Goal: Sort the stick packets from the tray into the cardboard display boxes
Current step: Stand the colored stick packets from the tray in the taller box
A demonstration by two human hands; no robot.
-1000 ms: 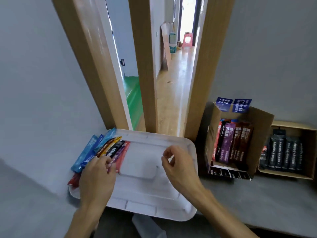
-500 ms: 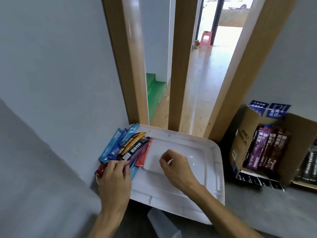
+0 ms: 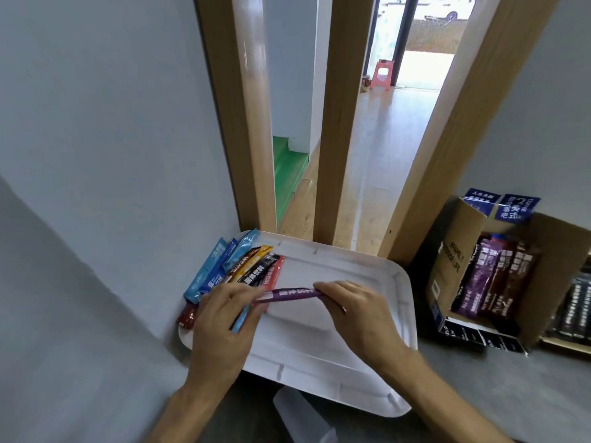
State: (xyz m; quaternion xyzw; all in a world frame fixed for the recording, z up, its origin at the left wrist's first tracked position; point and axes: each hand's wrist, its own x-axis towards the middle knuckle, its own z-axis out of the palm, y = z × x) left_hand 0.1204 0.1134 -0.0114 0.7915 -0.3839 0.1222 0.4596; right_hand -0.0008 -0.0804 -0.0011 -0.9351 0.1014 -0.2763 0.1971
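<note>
A purple stick packet lies level between my two hands, just above the middle of the white tray. My right hand pinches its right end between thumb and fingertips. My left hand pinches its left end, over the near edge of the pile. The remaining packets, blue, yellow, black and red, fan out at the tray's far left corner. Beyond the tray's right edge stands an open cardboard display box, with purple packets upright inside beside brown ones. To do this step well, I judge the left hand should let go, and the right should carry the packet across and slip it upright among the matching purple ones.
</note>
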